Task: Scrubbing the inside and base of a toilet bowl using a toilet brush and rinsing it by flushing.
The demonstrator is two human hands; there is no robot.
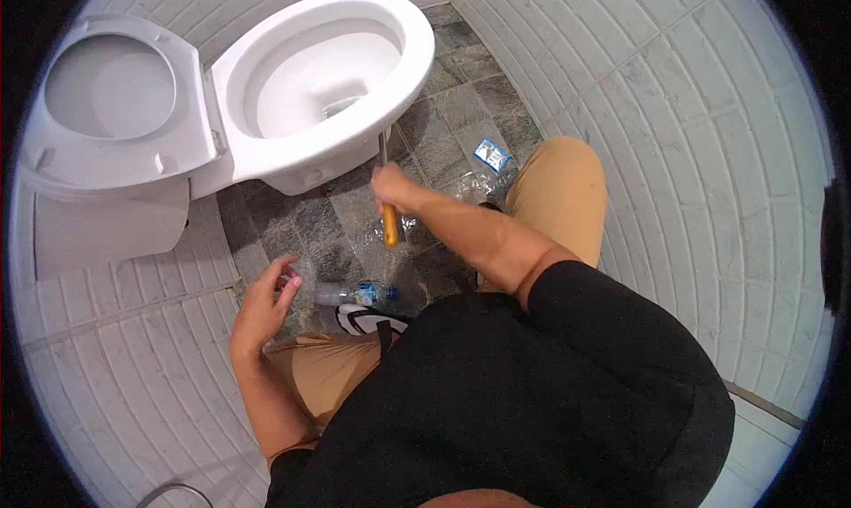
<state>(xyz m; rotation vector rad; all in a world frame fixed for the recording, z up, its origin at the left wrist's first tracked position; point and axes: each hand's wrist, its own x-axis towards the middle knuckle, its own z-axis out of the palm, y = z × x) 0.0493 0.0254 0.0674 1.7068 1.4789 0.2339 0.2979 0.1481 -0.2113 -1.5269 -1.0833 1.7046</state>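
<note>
My right hand [393, 187] is closed around a tool with a yellow handle [390, 227]. Its thin metal shaft [383, 147] points up to the underside of the white toilet bowl's rim [399, 99]; the tip is hidden or too small to make out, so contact cannot be told. My left hand [269, 302] hovers over the floor at the lower left, fingers bent and apart, holding nothing. Close to its right, a clear plastic bottle [356, 294] with a blue cap lies on its side. The toilet seat [189, 119] is raised.
On the dark tiled floor [459, 102] lie a small blue-and-silver packet [492, 155] and crumpled clear plastic [472, 185]. A white-tiled wall [665, 142] curves along the right, another wall [153, 362] along the left. My bent knee [562, 182] is beside the right wall.
</note>
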